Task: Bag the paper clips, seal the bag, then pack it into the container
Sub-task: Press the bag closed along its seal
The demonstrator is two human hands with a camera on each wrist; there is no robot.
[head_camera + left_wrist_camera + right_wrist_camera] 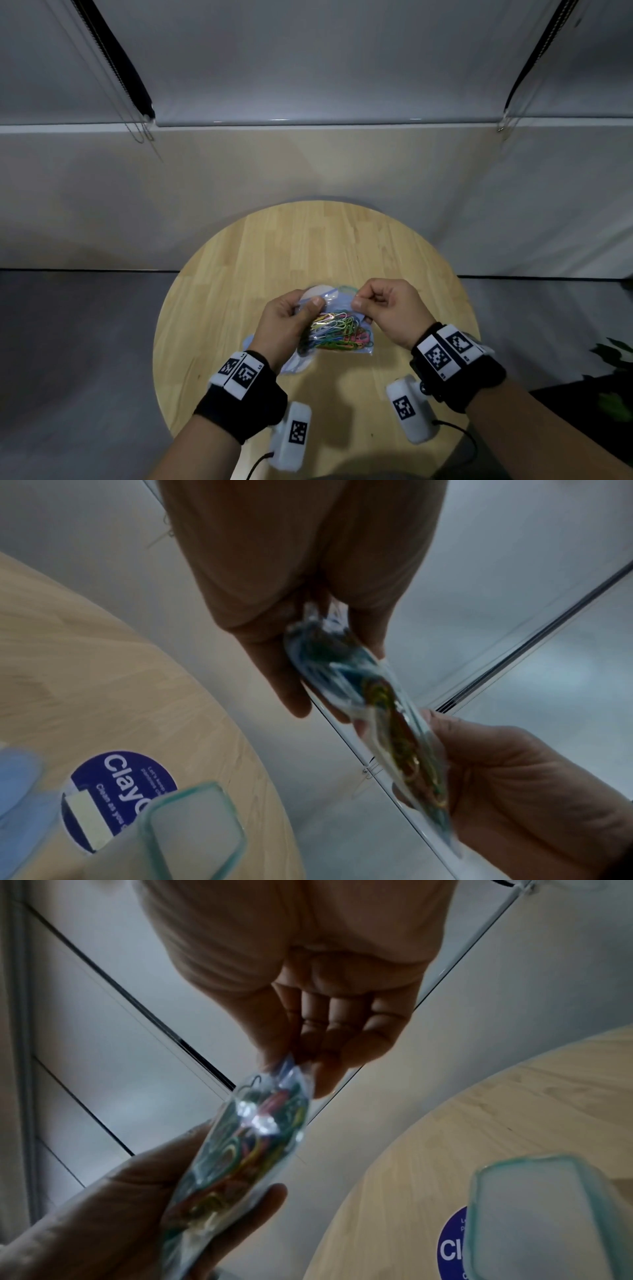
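Note:
A clear zip bag [337,334] filled with colourful paper clips hangs between both hands above the round wooden table [308,240]. My left hand [308,308] pinches the bag's upper left part with thumb in front and fingers behind. My right hand [361,303] pinches the top right corner, its other fingers curled. In the left wrist view the bag [387,718] shows edge-on between the left hand [329,666] and the right hand [496,777]. The right wrist view shows the bag [246,1145] below the right hand [294,1064]. A clear container with a teal rim [232,813] [524,1162] sits on the table under the hands.
A round blue label reading "Clay" [113,791] [452,1245] lies beside the container. A bluish clear object [294,366] peeks out under my left wrist, and a white round edge [317,291] shows behind the bag. A grey wall and floor surround the table.

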